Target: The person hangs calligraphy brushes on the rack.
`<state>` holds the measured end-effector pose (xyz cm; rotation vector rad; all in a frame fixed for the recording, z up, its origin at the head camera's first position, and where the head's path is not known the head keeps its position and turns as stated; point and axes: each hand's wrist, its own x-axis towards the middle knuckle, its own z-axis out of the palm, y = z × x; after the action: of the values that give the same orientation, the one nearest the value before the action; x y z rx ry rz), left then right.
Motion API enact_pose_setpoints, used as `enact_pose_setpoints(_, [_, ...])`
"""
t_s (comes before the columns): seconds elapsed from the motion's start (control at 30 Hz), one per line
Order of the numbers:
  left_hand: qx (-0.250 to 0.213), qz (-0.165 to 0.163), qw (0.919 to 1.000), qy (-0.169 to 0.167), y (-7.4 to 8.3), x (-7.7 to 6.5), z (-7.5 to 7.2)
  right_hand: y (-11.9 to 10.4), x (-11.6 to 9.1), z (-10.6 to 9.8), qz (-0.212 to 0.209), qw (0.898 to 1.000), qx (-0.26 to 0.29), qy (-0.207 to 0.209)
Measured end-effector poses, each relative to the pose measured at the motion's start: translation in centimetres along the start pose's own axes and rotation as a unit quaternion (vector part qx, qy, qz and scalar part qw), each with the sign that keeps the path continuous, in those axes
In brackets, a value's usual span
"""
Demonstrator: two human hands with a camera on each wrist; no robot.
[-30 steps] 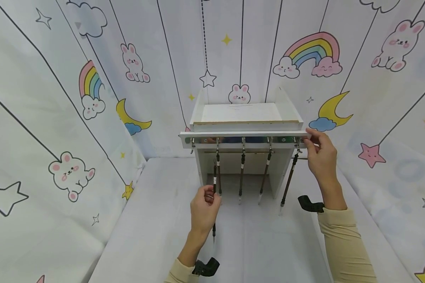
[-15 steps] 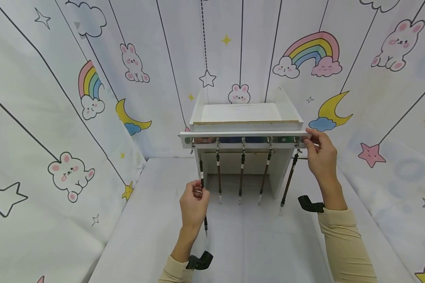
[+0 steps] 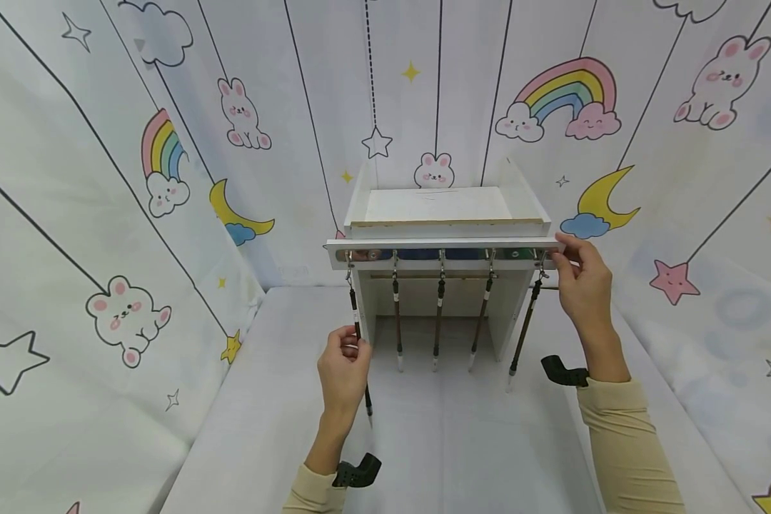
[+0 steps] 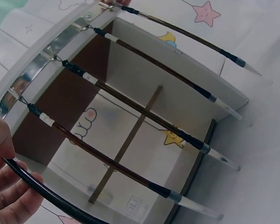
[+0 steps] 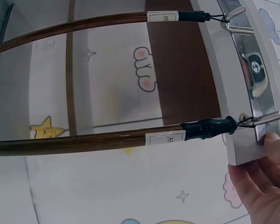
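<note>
My left hand (image 3: 343,371) pinches a calligraphy brush (image 3: 353,303) by its handle, tip down, its top just under the leftmost hook (image 3: 350,258) of the hook rail (image 3: 417,244). In the left wrist view, thumb and fingers hold its dark shaft (image 4: 51,197); the top end is hidden there. My right hand (image 3: 583,285) grips the rail's right end, thumb in front and fingers behind, as the right wrist view shows. Several other brushes hang by loops from the remaining hooks, including a middle brush (image 3: 440,307) and a right-hand brush (image 3: 525,328) beside my right hand.
The rail runs along the front of a white wooden shelf unit (image 3: 450,205) with an open lower part. It stands on a white-covered table (image 3: 283,400). Behind and at the sides hangs a cloth (image 3: 321,93) printed with rabbits, rainbows and stars.
My left hand has moved left with the brush, from in front of the second hook to below the leftmost one, where the brush's top now meets the hook. The right hand stays put.
</note>
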<state>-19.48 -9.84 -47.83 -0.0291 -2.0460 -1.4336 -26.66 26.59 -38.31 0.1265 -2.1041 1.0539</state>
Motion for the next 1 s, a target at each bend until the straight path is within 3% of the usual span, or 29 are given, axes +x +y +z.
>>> enact_pose_setpoints(0.4, [0.006,-0.001,1.0,0.004,-0.17,0.55,-0.22,0.41,0.03,0.1,-0.014,1.0,0.009,0.005])
enact_pose_setpoints(1.0, [0.013,0.0,0.9999,0.0,-0.02,0.73,-0.29,-0.09,-0.08,0.03,0.001,1.0,0.008,0.001])
